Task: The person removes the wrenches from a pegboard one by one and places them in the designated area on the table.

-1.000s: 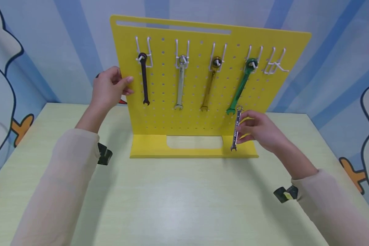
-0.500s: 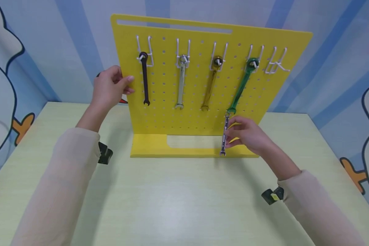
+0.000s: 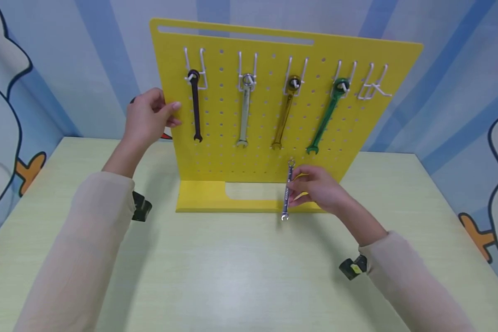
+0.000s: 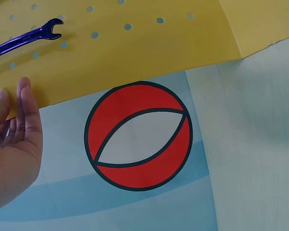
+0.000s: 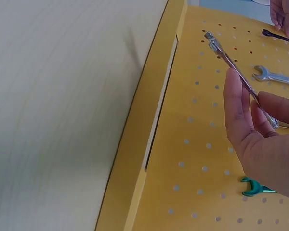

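A small silver combination wrench [image 3: 287, 189] is held roughly upright in my right hand [image 3: 317, 186], pinched between thumb and fingers in front of the pegboard's lower part. In the right wrist view the wrench [image 5: 231, 62] slants, with both ends sticking out past the fingers. My left hand [image 3: 143, 117] grips the left edge of the yellow pegboard [image 3: 365, 51], its thumb on the front face. Along the board hang a dark wrench [image 3: 196, 108], a silver wrench [image 3: 245, 115], a gold wrench [image 3: 284, 115] and a green wrench [image 3: 326, 117].
At the board's far right is another white wire hook [image 3: 374, 86]. The board stands on a yellow base [image 3: 201, 196] with a cutout, on a pale table [image 3: 232, 281]. Behind rises a blue striped backdrop [image 3: 108, 50] with cartoon figures.
The right hand has carried the small silver wrench left and slightly down, from below the green wrench to below the gold one. The left hand stays on the board's edge.
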`<state>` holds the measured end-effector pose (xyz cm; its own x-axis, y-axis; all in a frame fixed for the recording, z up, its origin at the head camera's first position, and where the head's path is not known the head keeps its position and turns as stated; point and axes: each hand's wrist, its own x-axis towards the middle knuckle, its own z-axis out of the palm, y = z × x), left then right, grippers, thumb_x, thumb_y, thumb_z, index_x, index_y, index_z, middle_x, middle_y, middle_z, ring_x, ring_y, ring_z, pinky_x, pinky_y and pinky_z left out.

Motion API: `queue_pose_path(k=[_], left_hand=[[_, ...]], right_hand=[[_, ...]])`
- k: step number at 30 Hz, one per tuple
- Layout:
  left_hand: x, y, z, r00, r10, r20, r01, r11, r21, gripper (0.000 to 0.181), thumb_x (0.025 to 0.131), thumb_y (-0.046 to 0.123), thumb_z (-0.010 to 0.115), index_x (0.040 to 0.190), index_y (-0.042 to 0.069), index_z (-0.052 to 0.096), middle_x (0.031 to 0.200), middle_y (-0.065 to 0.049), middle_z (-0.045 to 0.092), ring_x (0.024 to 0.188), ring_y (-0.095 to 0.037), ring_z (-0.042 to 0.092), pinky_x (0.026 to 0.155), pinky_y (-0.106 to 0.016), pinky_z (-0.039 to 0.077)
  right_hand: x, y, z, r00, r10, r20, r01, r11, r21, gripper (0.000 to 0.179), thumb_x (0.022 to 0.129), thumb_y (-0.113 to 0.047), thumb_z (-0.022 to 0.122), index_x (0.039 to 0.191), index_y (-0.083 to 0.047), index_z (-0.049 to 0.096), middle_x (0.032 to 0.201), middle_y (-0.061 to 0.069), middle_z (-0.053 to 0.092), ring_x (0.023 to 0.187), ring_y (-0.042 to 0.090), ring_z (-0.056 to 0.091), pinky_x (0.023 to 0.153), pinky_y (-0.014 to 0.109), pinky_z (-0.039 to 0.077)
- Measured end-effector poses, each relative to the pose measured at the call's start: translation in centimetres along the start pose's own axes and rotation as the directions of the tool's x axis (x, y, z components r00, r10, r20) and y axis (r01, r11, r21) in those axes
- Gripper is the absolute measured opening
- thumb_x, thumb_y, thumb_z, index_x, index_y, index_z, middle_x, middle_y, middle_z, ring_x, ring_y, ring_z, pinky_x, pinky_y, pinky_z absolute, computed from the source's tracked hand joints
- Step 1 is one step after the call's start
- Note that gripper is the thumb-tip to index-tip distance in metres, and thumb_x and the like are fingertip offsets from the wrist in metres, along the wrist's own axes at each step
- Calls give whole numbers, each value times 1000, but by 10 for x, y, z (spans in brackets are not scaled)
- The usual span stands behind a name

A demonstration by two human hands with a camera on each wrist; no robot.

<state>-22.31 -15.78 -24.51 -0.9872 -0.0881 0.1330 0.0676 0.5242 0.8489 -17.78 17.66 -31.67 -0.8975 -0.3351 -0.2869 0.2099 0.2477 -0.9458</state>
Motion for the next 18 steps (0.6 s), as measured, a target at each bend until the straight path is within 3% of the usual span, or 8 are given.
queue_pose_path(k=[18], left_hand=[[0, 0, 0, 1000, 9, 0, -9, 1000, 3, 29, 91, 30, 51, 84, 4, 40, 94, -14, 61, 67, -8, 64, 60, -20, 55]], right_hand=[[13, 12, 32, 998, 5, 60, -7, 999, 34, 9, 91, 5, 49, 99, 8, 45, 75, 14, 59, 63, 22, 62, 68, 43, 57]])
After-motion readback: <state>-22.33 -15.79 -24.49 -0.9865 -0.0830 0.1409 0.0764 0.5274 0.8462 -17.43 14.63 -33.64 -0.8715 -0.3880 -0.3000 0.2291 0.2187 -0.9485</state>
